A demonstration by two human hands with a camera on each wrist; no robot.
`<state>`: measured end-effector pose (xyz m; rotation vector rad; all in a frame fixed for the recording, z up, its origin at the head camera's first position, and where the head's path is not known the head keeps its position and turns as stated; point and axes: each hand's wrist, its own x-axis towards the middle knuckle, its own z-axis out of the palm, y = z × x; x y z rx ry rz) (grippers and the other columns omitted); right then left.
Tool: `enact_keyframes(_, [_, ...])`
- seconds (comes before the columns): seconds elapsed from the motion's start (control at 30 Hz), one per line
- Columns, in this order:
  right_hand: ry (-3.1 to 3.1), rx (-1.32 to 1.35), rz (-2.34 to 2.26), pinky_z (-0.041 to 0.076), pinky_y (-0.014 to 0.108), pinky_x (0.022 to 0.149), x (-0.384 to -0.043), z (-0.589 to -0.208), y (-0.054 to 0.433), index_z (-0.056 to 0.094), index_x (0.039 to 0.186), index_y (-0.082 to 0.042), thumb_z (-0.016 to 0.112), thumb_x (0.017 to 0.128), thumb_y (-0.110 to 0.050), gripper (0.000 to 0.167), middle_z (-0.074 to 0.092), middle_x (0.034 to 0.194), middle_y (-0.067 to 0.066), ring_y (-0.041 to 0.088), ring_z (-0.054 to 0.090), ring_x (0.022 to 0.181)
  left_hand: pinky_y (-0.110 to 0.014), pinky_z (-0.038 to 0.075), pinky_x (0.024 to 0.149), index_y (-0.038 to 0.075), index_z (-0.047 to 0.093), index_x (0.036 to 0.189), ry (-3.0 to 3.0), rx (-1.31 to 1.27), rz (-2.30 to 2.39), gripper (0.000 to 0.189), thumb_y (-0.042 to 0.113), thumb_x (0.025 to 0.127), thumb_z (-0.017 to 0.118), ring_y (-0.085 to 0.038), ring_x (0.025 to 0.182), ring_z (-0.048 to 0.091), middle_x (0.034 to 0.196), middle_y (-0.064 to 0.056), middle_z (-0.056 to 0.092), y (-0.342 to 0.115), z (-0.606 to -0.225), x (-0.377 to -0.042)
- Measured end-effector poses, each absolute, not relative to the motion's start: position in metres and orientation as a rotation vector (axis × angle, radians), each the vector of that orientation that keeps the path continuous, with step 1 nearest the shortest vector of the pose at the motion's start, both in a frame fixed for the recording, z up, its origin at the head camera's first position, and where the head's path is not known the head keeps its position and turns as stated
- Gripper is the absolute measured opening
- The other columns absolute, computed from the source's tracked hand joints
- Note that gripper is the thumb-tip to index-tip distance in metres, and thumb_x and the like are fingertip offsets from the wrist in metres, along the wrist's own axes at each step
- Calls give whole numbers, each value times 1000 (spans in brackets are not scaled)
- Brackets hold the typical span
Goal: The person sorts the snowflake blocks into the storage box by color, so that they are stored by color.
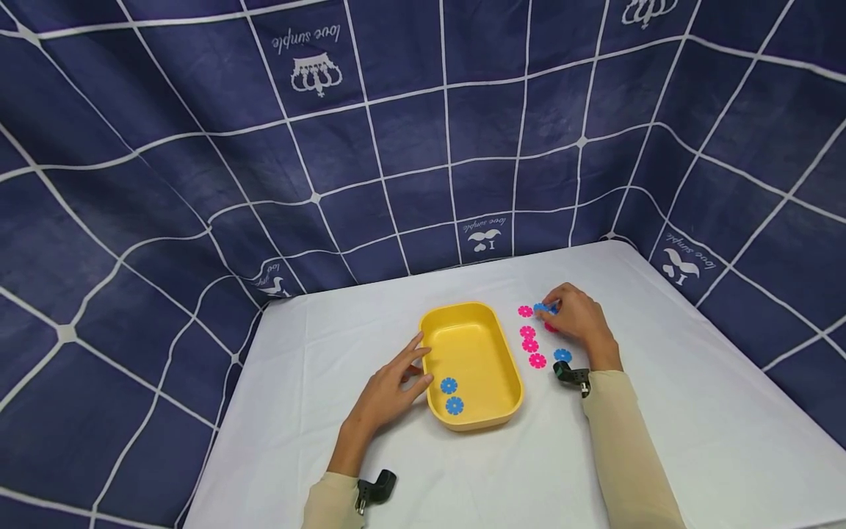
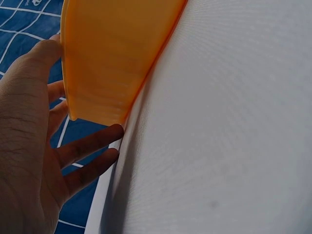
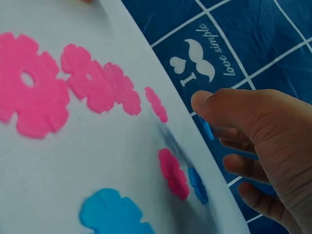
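Note:
My right hand (image 1: 576, 316) is at the far right of the table, pinching a blue flower-shaped plastic disc (image 3: 207, 129) between thumb and fingers. Below it, a pink disc (image 3: 173, 174) and another blue disc (image 3: 198, 185) lie close together on the cloth. At the left side of a yellow tray (image 1: 472, 360), my left hand (image 1: 386, 397) touches the rim with its fingers loosely spread. In the left wrist view, the thumb (image 2: 51, 46) rests at the rim while two fingers stretch beneath the tray's end. Inside the tray lie two blue discs (image 1: 449, 386), near its front left corner.
Several pink discs (image 1: 530, 344) form a rough row right of the tray. One blue disc (image 1: 562, 355) lies near the right wrist camera (image 1: 570, 373). A white cloth (image 1: 264, 426) covers the table, and a dark blue checked curtain (image 1: 410, 184) stands behind it.

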<state>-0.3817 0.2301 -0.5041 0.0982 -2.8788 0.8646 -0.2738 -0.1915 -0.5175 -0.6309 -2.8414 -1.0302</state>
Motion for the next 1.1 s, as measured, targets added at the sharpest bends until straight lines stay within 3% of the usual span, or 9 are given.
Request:
enact_keyframes(0.43, [-2864,98,855,56,56,90,-378,-481,228,77,120,-4,82,94,-37,43,64,131,19,35,61,106,-46,59,101,33,56,157,-2836,-626,-1027,57,45,104,71,-9,116,71,172,31,25,-191,-518,-274])
enact_keyframes(0.8, [-2808,129,806,60,54,86,-375,-470,223,79,119,-5,84,93,-35,40,66,130,17,36,64,106,-44,59,101,37,55,157,-2836,-627,-1039,60,60,103,65,-7,116,70,172,31,26,-192,-517,-274])
enact_keyframes(1.1, [-2789,140,815,59,55,87,-374,-466,220,78,118,-5,85,92,-36,41,66,130,17,36,63,106,-44,59,100,37,56,156,-2825,-639,-1036,58,57,103,67,-7,115,70,172,29,28,-193,-518,-274])
